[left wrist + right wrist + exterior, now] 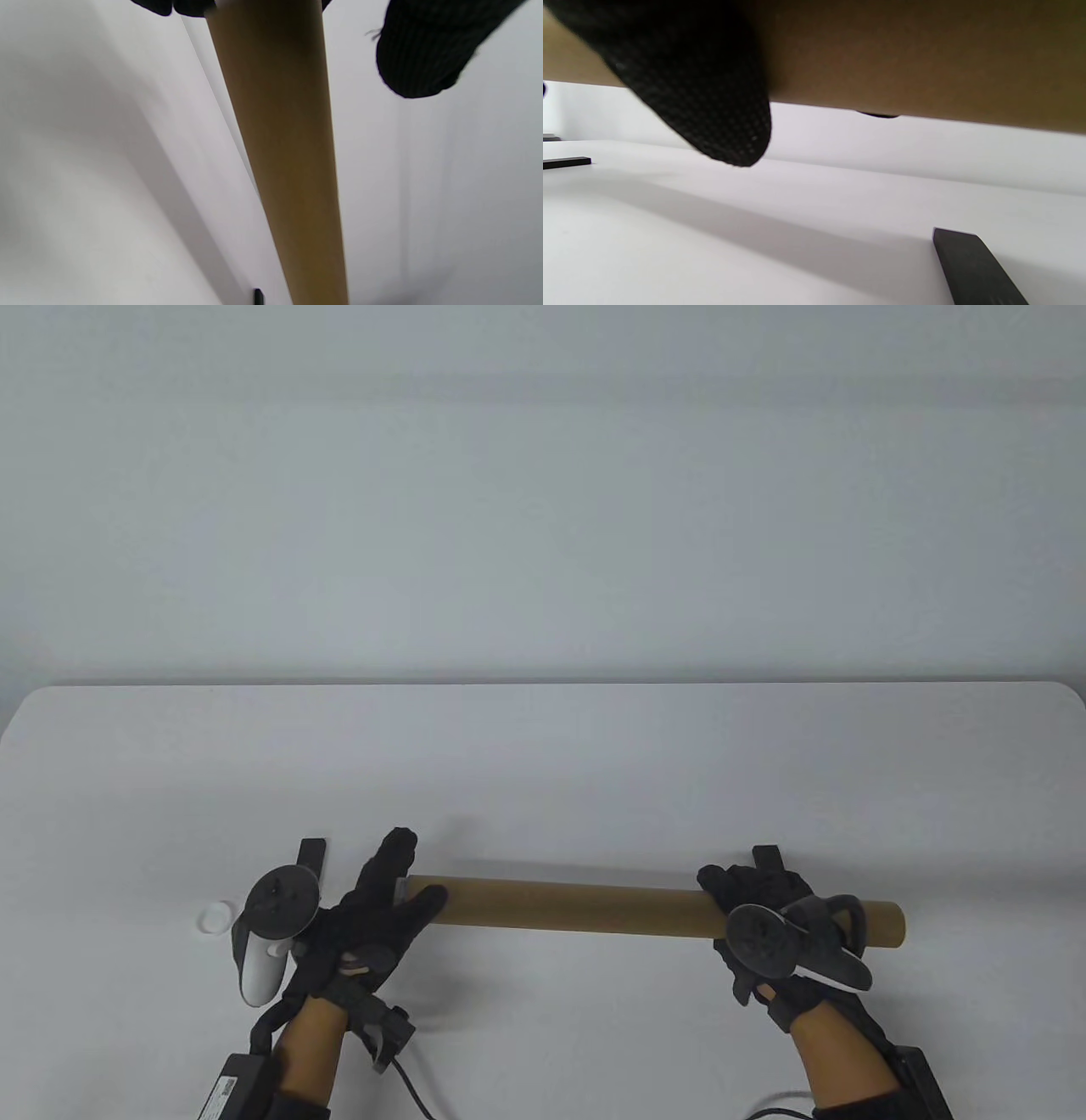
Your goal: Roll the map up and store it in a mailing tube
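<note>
**Tube held level over the bench, left end under your palm**

Your right hand grips the tube near its right end, fingers curled round it; the right wrist view shows the tube clear of the bench, lifted. Your left hand is at the left end with fingers fairly straight, one lying along the tube; whether it presses or only touches, you cannot tell. No map shows, so it is probably already inside. A small white cap lies on the bench just left of your left hand. Keep the right grip firm and the tube level, seat the contents flush with your palm, then reach for the cap and press it on squarely.
</note>
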Action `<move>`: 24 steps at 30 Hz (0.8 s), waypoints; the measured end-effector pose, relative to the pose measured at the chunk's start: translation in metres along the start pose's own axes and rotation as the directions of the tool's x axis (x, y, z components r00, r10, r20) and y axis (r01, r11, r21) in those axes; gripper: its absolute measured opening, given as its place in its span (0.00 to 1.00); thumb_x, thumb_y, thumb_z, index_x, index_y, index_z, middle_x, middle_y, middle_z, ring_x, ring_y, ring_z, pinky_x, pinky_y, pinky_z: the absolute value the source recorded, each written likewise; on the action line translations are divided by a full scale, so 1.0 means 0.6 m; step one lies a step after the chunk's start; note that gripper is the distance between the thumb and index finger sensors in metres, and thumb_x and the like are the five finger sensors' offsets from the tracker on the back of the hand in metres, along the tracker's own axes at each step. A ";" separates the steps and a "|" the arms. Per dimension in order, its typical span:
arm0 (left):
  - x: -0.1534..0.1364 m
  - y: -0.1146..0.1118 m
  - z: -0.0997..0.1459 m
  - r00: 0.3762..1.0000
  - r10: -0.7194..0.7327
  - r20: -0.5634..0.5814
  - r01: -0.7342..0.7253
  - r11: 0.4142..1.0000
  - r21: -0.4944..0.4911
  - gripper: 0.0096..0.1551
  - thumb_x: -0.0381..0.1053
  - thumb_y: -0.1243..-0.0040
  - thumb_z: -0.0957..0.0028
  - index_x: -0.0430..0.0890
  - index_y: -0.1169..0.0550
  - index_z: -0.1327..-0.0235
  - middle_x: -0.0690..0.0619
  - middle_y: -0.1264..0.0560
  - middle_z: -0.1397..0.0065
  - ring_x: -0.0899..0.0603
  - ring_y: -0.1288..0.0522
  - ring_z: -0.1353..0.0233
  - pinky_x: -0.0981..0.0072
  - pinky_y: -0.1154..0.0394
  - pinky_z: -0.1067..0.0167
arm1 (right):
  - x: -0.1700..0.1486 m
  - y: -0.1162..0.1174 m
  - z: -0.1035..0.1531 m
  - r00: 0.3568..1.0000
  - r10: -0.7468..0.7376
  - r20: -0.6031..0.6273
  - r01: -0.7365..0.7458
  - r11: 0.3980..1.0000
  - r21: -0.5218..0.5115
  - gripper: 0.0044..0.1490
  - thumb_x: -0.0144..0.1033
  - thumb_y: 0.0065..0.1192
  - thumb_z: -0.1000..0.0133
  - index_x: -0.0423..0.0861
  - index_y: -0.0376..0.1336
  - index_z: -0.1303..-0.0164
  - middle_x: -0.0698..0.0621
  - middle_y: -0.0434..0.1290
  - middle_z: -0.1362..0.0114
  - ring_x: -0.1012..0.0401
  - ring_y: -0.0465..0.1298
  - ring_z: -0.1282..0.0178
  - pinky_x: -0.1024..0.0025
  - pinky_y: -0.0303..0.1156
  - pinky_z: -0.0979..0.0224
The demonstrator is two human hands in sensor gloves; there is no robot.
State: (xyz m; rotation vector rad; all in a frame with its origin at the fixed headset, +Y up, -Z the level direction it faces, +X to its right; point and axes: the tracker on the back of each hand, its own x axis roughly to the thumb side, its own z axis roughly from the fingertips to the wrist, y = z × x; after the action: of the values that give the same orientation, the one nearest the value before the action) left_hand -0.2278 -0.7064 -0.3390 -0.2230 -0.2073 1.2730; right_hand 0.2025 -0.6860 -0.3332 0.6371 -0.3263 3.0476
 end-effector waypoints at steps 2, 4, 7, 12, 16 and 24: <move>0.006 -0.008 0.001 1.000 0.030 -0.002 -0.030 1.000 0.006 0.55 0.76 0.36 0.54 0.64 0.51 0.20 0.48 0.54 0.15 0.33 0.52 0.13 0.42 0.45 0.20 | 0.010 -0.003 -0.001 1.000 0.026 -0.004 -0.026 1.000 -0.003 0.50 0.40 0.88 0.55 0.40 0.63 0.25 0.41 0.72 0.32 0.40 0.79 0.38 0.34 0.68 0.35; 0.009 -0.004 -0.002 0.999 0.032 0.030 -0.032 0.999 0.012 0.54 0.76 0.35 0.55 0.64 0.48 0.20 0.48 0.51 0.14 0.33 0.49 0.14 0.42 0.43 0.21 | 0.003 -0.006 0.000 1.000 0.005 -0.002 -0.005 1.000 -0.008 0.50 0.41 0.88 0.55 0.41 0.63 0.25 0.42 0.72 0.32 0.41 0.79 0.38 0.35 0.69 0.35; 0.022 0.009 -0.002 0.998 0.049 0.050 -0.048 0.999 -0.017 0.52 0.72 0.33 0.52 0.63 0.45 0.20 0.50 0.54 0.14 0.33 0.49 0.14 0.42 0.43 0.21 | -0.008 -0.010 0.002 0.999 -0.014 -0.030 0.013 1.000 -0.014 0.50 0.40 0.88 0.54 0.41 0.63 0.24 0.43 0.72 0.31 0.41 0.79 0.37 0.34 0.68 0.35; 0.052 0.071 0.010 0.982 -0.189 -0.028 0.190 0.965 0.178 0.46 0.64 0.29 0.51 0.63 0.40 0.22 0.51 0.48 0.15 0.36 0.42 0.16 0.44 0.40 0.21 | -0.035 -0.009 0.007 0.993 -0.055 -0.103 0.054 0.998 -0.018 0.50 0.40 0.88 0.54 0.41 0.63 0.24 0.42 0.72 0.31 0.41 0.78 0.37 0.33 0.68 0.35; 0.052 0.124 0.018 0.867 -0.449 -0.217 0.490 0.849 0.200 0.49 0.63 0.26 0.53 0.66 0.41 0.22 0.52 0.49 0.14 0.36 0.41 0.15 0.43 0.40 0.21 | -0.052 -0.008 0.012 0.986 -0.093 -0.139 0.091 0.996 -0.024 0.50 0.40 0.88 0.54 0.41 0.63 0.24 0.42 0.72 0.31 0.41 0.78 0.37 0.33 0.68 0.35; -0.046 0.215 0.044 0.606 -0.519 -0.603 0.719 0.681 0.137 0.51 0.61 0.24 0.55 0.67 0.43 0.23 0.52 0.50 0.14 0.37 0.41 0.15 0.44 0.41 0.21 | -0.065 -0.007 0.014 0.979 -0.129 -0.159 0.128 0.992 -0.020 0.50 0.40 0.88 0.54 0.41 0.63 0.24 0.42 0.72 0.31 0.41 0.78 0.37 0.33 0.67 0.35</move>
State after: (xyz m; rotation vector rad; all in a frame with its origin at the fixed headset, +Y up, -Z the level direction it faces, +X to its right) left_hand -0.3615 -0.6957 -0.3507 -0.1382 0.4124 0.4655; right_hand 0.2416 -0.6825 -0.3406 0.3923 -0.2833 2.9468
